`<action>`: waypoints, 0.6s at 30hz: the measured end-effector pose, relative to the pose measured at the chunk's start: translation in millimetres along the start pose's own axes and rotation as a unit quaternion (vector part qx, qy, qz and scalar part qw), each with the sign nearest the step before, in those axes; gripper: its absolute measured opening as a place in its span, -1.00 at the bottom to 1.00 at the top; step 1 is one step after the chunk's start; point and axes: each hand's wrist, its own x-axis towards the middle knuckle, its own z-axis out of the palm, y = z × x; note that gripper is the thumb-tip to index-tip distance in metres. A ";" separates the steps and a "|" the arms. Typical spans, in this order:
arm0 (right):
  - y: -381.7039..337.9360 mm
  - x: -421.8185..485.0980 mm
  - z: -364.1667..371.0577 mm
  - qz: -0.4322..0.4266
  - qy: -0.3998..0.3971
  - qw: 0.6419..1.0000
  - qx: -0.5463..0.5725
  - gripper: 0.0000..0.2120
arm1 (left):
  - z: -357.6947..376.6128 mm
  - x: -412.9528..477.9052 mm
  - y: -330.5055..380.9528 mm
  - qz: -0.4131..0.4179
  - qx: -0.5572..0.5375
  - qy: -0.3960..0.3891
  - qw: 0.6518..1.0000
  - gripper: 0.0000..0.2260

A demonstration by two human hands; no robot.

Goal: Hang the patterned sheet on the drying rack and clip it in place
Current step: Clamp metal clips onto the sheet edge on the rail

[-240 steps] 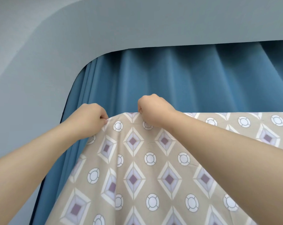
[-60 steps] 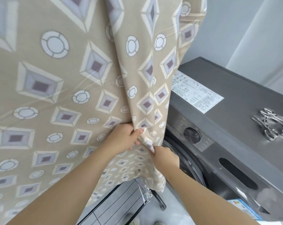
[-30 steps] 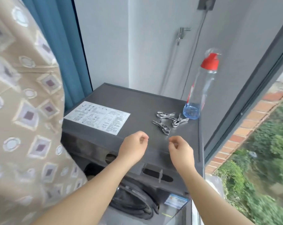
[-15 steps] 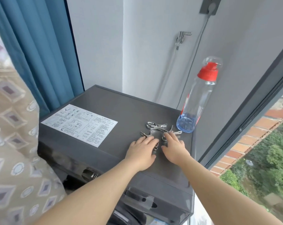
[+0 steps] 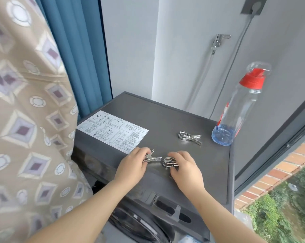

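Observation:
The beige patterned sheet (image 5: pixel 25 120) hangs down the left side of the view; the rack that carries it is out of sight. My left hand (image 5: pixel 132 165) pinches a metal clip (image 5: pixel 152 158) just above the grey washing machine top (image 5: pixel 165 116). Right beside it, my right hand (image 5: pixel 185 165) grips a second metal clip (image 5: pixel 168 162) by its looped end. A third metal clip (image 5: pixel 189 137) lies loose farther back on the machine top.
A clear bottle (image 5: pixel 235 111) with a red cap stands at the machine's back right corner. A white instruction sticker (image 5: pixel 112 130) covers the left part of the top. Blue curtain (image 5: pixel 74 55) hangs behind the sheet. A window frame (image 5: pixel 270 134) and brick ledge lie to the right.
Both hands left the hanging sheet, reached to the clips on the washing machine, and each now holds one clip, drawn toward the front edge. One clip stays behind near the bottle.

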 end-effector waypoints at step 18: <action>-0.3 -18.8 3.3 0.086 0.019 0.996 -0.001 -0.78 | -11.1 -6.7 -3.7 -0.251 -0.289 0.034 0.923 -0.78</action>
